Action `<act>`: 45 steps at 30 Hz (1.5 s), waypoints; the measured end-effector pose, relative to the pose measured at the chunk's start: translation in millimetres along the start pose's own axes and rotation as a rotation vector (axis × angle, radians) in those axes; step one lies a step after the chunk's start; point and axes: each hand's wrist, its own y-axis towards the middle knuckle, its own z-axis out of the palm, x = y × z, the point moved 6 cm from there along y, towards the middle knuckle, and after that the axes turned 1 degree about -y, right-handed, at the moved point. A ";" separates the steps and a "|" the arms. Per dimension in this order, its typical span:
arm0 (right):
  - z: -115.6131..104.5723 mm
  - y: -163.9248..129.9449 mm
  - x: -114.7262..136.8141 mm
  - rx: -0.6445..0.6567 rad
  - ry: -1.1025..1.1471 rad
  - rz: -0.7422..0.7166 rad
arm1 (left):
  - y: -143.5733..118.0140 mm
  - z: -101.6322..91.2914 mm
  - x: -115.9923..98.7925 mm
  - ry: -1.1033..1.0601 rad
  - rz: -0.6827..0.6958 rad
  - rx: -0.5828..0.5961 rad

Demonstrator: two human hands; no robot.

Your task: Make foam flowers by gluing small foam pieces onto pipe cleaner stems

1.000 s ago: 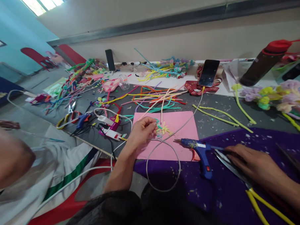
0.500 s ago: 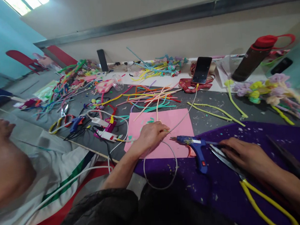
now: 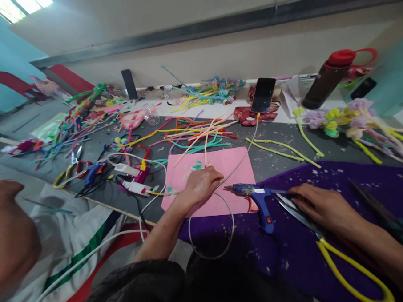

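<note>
- The left hand [image 3: 201,185] is laid palm down on the pink sheet [image 3: 237,165], its fingers curled together over small cut pieces; whether anything is pinched under them cannot be told.
- A white cable [image 3: 211,253] is looped on the sheet and the purple cloth [image 3: 356,180], and is passed just beside the left hand.
- The right hand [image 3: 319,207] is rested on the purple cloth, fingers loosely bent and laid on the blades of the yellow-handled scissors [image 3: 340,260]; nothing is seen clamped in it.
- The blue glue gun [image 3: 257,197] is lain between the two hands, its nozzle pointed at the left hand, its rear end close to the right fingertips.
- Loose pipe cleaners [image 3: 200,133] are spread on the grey table [image 3: 275,163] beyond the pink sheet.
- A phone [image 3: 262,95] is propped further back, with a dark bottle with a red cap [image 3: 328,78] to its right.
- Finished fuzzy flowers [image 3: 350,118] are lain at the right.
- Another person's hand [image 3: 8,239] is seen blurred at the left edge.
</note>
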 end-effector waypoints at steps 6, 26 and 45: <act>-5.1 4.4 4.9 -0.005 0.002 0.004 | 2.4 3.0 0.7 0.025 0.072 0.004; -13.6 4.3 7.9 0.013 0.019 0.004 | 12.5 -16.4 0.7 -0.137 -0.104 -0.266; -54.4 -47.1 29.6 -0.027 0.111 0.196 | 11.9 -26.1 1.3 -0.296 0.014 -0.471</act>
